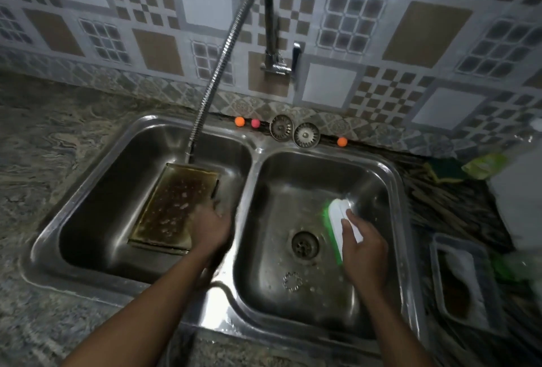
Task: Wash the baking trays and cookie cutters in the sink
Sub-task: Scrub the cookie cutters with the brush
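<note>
Head view looks down on a double steel sink [255,149]. In the left basin a stained baking tray [173,208] lies on the floor, with its far edge under the end of the flexible faucet hose [211,79]. The left hand [211,227] is at the near right corner of the tray. It is blurred, so I cannot tell if it grasps the tray. On the far rim stand 2 strainers [281,127]. In the right basin 1 flower-shaped cookie cutter [291,280] lies just near of the drain [305,245]. The right hand [363,252] grasps a white brush [337,220] with green bristles.
</note>
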The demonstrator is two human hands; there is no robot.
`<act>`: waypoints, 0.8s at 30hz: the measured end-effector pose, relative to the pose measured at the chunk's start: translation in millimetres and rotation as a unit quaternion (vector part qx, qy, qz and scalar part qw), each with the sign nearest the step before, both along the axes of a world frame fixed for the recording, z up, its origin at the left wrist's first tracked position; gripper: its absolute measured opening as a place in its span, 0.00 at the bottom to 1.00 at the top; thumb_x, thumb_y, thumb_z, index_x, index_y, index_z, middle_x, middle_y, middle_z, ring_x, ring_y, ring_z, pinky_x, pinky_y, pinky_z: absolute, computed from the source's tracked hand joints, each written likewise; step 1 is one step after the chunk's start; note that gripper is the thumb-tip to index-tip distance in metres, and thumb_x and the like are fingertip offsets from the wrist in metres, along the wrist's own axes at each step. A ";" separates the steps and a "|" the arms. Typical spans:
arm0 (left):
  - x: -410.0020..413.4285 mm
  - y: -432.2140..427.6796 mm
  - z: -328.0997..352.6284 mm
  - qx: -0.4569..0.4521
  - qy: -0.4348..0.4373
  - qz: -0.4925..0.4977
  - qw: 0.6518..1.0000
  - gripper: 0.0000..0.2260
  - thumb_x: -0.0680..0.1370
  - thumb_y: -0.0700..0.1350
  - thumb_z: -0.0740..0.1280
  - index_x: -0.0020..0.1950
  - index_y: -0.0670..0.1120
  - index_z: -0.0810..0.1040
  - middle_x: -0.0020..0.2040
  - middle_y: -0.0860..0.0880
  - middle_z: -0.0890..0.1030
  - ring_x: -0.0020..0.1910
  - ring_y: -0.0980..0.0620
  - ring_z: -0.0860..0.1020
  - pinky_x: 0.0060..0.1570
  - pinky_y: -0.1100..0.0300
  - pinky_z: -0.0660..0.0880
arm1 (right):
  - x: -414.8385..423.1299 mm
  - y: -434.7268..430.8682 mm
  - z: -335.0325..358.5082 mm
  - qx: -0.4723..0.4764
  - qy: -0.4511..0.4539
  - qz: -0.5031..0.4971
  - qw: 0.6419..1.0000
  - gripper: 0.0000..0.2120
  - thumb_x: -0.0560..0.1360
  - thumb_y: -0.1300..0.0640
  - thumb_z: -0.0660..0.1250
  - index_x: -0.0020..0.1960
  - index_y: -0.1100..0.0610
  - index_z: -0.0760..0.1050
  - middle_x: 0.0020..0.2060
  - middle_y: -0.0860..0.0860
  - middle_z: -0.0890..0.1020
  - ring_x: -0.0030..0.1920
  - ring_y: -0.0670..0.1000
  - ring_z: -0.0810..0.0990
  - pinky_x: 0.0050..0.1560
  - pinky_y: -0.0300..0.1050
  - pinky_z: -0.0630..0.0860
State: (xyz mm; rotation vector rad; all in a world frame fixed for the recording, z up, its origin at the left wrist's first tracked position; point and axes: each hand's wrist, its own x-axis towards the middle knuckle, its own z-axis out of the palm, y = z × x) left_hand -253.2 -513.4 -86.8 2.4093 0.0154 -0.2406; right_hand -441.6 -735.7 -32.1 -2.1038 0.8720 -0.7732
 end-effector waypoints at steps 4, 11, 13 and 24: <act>-39.5 -38.5 25.4 0.023 -0.181 -0.196 0.964 0.16 0.77 0.56 0.64 0.62 0.52 0.76 0.57 0.49 0.77 0.59 0.46 0.73 0.57 0.49 0.70 | -19.9 -18.6 8.2 0.014 -0.022 -0.039 0.999 0.14 0.79 0.55 0.65 0.63 0.56 0.79 0.59 0.51 0.82 0.58 0.48 0.78 0.56 0.38 0.71; -102.7 -99.5 -25.8 0.260 0.003 -0.523 0.811 0.16 0.77 0.47 0.65 0.65 0.48 0.74 0.61 0.44 0.79 0.57 0.42 0.79 0.52 0.52 0.76 | -96.3 -97.0 17.6 -0.008 -0.021 -0.190 0.982 0.18 0.80 0.50 0.62 0.64 0.58 0.78 0.61 0.55 0.80 0.62 0.55 0.77 0.64 0.48 0.73; -114.1 -99.4 -51.1 0.312 0.023 -0.557 0.769 0.15 0.80 0.44 0.61 0.67 0.47 0.73 0.62 0.42 0.78 0.58 0.41 0.78 0.53 0.50 0.75 | -126.9 -107.7 13.7 -0.012 0.020 -0.219 0.975 0.17 0.80 0.50 0.63 0.64 0.56 0.78 0.61 0.56 0.80 0.61 0.56 0.77 0.62 0.49 0.73; -136.6 -125.2 -105.5 0.294 0.067 -0.580 0.757 0.15 0.78 0.46 0.63 0.64 0.45 0.72 0.62 0.44 0.75 0.58 0.43 0.75 0.53 0.50 0.76 | -187.1 -131.6 -28.1 -0.043 0.144 -0.204 0.967 0.14 0.79 0.59 0.65 0.62 0.63 0.78 0.57 0.61 0.82 0.57 0.61 0.80 0.57 0.53 0.76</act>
